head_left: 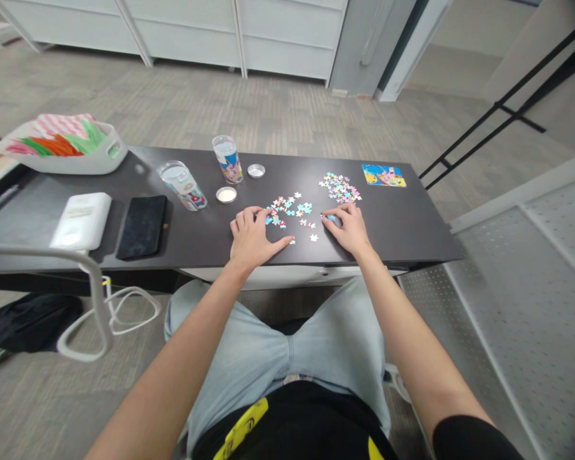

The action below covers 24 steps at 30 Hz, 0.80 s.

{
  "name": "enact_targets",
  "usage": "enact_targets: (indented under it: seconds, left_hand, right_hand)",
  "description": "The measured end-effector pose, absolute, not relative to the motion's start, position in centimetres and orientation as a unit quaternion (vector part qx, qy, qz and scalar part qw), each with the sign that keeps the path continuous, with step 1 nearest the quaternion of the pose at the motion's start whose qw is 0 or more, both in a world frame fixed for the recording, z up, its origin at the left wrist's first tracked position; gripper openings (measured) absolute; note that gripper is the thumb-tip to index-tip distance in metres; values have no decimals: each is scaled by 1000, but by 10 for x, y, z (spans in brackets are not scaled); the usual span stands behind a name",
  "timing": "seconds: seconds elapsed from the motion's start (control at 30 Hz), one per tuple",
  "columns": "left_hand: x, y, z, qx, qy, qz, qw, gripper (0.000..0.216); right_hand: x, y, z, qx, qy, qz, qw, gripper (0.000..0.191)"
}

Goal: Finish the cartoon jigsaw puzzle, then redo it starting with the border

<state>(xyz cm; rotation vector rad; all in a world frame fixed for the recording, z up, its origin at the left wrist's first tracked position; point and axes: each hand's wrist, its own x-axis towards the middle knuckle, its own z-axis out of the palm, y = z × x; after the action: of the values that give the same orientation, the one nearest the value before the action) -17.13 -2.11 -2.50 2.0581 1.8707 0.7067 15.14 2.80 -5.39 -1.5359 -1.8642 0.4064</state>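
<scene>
My left hand (253, 237) is spread wide at the near cluster of jigsaw pieces (287, 204), thumb stretched away from the fingers with its tip at a stray piece (292, 241). My right hand (349, 229) is on the other side of that cluster, fingers drawn in close by a blue bit (332, 218), but can't tell if I'm pinching it or just resting on it.

Main worry imo: a couple of pieces lie near my edge of the bench (388, 223), so a careless wrist drag could brush them onto the floor (172, 96). Also there's a 2nd pile (341, 188) just past my right hand, and a wide sweep that way would probably mix the 2 groups.

Looks-wise the pieces are small, knobbly and scattered. Near ones lean teal with red bits, the far pile pinker with some yellow. Too tiny to read any picture on them tbh.

Further out: 2 clear canisters (186, 186) with printed wraps, 2 round lids (227, 194) beside them, a bright picture card (384, 175) far right, and off left a black tablet (142, 227), a white box (82, 222) and a white basket (110, 162)
</scene>
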Motion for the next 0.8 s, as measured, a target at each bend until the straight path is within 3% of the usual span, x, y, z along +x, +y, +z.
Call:
enact_targets:
  seconds: [0.23, 0.5, 0.67, 0.8]
  left_hand:
    - [-173, -21, -27, 713, 644, 243, 135, 77]
    - [-174, -20, -26, 714, 646, 234, 135, 74]
    - [-174, -20, -23, 711, 648, 236, 136, 74]
    - [-173, -21, -20, 713, 650, 224, 140, 74]
  right_hand:
    - [157, 11, -49, -559, -744, 173, 322, 39]
    - [163, -5, -51, -561, -731, 182, 342, 9]
    - [168, -5, -46, -550, -739, 196, 335, 31]
    - [171, -10, -46, -569, -721, 194, 344, 25]
